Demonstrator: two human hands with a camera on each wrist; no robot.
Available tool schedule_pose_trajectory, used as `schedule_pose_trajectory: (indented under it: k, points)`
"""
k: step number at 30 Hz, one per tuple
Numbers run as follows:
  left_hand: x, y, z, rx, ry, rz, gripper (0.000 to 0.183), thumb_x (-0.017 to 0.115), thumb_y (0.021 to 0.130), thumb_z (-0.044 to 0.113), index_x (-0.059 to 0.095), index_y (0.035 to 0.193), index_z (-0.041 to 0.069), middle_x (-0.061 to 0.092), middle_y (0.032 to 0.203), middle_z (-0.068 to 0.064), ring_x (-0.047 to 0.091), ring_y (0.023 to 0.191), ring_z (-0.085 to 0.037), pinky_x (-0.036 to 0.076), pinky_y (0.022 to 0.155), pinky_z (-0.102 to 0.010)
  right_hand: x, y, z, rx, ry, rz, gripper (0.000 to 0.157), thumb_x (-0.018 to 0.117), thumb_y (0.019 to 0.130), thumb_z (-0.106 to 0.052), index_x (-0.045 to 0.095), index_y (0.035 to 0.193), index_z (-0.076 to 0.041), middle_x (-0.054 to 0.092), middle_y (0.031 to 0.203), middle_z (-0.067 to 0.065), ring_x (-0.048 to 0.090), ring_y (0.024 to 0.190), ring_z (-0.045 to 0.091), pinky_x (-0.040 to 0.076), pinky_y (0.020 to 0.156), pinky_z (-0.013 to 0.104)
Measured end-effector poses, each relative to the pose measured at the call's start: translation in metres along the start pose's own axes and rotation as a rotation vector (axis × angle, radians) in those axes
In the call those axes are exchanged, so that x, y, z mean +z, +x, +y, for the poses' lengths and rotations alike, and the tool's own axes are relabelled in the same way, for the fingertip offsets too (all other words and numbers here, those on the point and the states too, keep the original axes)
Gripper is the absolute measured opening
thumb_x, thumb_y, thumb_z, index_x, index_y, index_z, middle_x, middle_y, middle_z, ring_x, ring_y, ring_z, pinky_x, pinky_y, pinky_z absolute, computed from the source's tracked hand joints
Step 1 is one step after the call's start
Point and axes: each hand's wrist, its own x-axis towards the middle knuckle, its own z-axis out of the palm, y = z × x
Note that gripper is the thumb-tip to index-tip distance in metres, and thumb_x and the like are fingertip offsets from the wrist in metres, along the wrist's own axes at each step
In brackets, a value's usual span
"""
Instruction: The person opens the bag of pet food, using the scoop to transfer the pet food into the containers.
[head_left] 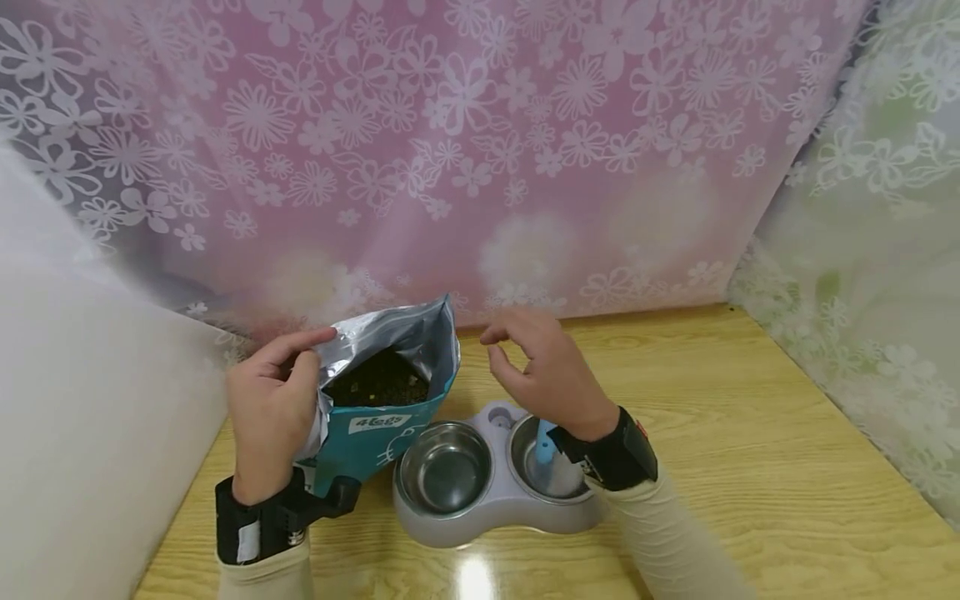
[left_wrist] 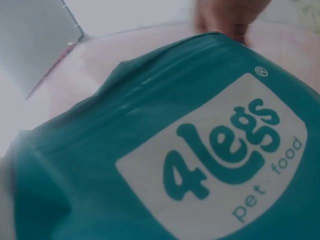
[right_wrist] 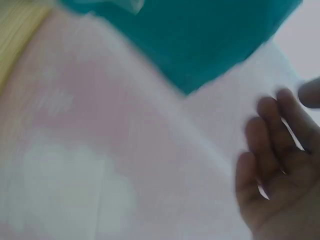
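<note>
My left hand (head_left: pixel 273 396) grips the left edge of a teal pet food bag (head_left: pixel 352 442), pinching its rim between thumb and fingers. The bag's mouth gapes, showing a silver lining and dark brown pet food (head_left: pixel 378 382) inside. The label reads 4Legs (left_wrist: pixel 215 155) in the left wrist view. My right hand (head_left: pixel 543 371) hovers just right of the bag, fingers loosely bent and holding nothing; in the right wrist view its fingers (right_wrist: pixel 270 145) stand apart from the bag (right_wrist: pixel 200 45). Below it, a blue-handled scoop (head_left: pixel 545 442) lies in the right steel bowl, partly hidden by the wrist strap.
A grey double feeder (head_left: pixel 498 517) carries two steel bowls, the left one (head_left: pixel 446 471) in front of the bag. It stands on a wood-grain table (head_left: pixel 765 467). A pink flowered curtain (head_left: pixel 450 167) hangs behind, with a white wall (head_left: pixel 112 400) at left and a patterned sheet at right.
</note>
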Motion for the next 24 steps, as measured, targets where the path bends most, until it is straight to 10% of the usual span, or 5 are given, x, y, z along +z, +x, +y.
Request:
schedule_pose_trajectory:
  k: [10, 24]
  points:
    - [0.005, -0.003, -0.024, -0.044, 0.035, -0.036, 0.033, 0.047, 0.094, 0.004, 0.076, 0.102, 0.017, 0.034, 0.047, -0.002, 0.023, 0.036, -0.009, 0.020, 0.036, -0.026, -0.021, -0.055, 0.038, 0.430, -0.329, -0.526, 0.030, 0.059, 0.093, -0.030, 0.046, 0.067, -0.021, 0.037, 0.060, -0.007, 0.037, 0.054, 0.011, 0.027, 0.052, 0.028]
    - [0.003, -0.004, 0.001, -0.020, -0.032, -0.094, 0.035, 0.042, 0.099, 0.004, 0.075, 0.106, 0.011, 0.028, 0.045, -0.001, 0.020, 0.034, -0.009, 0.019, 0.034, -0.026, -0.003, -0.066, 0.058, 0.770, -0.424, -0.700, 0.052, 0.056, 0.088, -0.058, 0.049, 0.054, -0.020, 0.039, 0.053, -0.005, 0.044, 0.049, 0.016, 0.029, 0.044, 0.031]
